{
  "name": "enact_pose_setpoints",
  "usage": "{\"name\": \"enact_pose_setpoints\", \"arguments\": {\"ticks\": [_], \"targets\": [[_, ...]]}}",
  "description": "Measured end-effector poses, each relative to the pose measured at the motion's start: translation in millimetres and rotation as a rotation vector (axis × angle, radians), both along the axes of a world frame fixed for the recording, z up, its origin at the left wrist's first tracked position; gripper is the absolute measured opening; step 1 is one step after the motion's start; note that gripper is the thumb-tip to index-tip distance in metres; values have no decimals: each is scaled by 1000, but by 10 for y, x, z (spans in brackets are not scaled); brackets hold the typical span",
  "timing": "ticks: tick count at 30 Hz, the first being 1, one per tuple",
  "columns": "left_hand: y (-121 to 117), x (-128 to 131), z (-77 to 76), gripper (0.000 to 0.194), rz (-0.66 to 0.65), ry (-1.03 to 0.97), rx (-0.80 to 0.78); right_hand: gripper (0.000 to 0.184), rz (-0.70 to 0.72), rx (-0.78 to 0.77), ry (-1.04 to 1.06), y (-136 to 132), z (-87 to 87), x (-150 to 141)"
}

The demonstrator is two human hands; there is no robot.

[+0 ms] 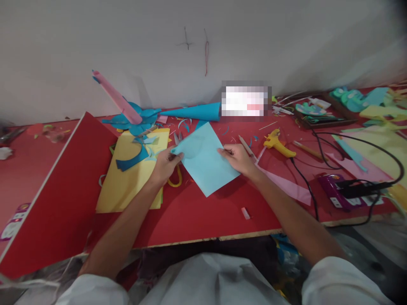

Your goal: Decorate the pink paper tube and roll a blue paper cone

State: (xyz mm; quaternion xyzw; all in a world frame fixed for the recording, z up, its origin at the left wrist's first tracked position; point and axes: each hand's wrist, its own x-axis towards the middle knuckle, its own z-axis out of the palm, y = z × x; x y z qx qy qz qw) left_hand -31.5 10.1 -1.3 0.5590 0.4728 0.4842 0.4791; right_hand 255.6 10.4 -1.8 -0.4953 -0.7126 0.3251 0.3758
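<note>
A light blue sheet of paper (208,165) is held up over the red table, turned so that one corner points toward me. At its left corner, which curls over, my left hand (167,163) pinches it between thumb and fingers. My right hand (235,156) grips the right edge, thumb on top. Under the left side of the sheet lie scissors (175,177) with yellow handles, partly hidden by the paper and my hand. A pencil (246,146) rests just beyond my right hand, and a pink paper strip (286,185) lies beside my right forearm.
Yellow sheets (127,186) with blue scraps lie left, beside a slanted red board (63,190). Behind are a blue paper cone (193,112) and a pink paper tube (117,97). To the right lie a yellow glue gun (280,144), a purple power strip (337,192) with cables, and a tray (333,123).
</note>
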Motion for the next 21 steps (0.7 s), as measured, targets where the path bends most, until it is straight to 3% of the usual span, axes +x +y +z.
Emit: {"name": "enact_pose_setpoints", "arguments": {"ticks": [7, 21], "targets": [[23, -15, 8, 49, 13, -82, -109, 64, -37, -8, -115, -45, 87, 5], [45, -56, 59, 44, 100, -2, 3, 59, -32, 5, -165, -27, 98, 33]]}}
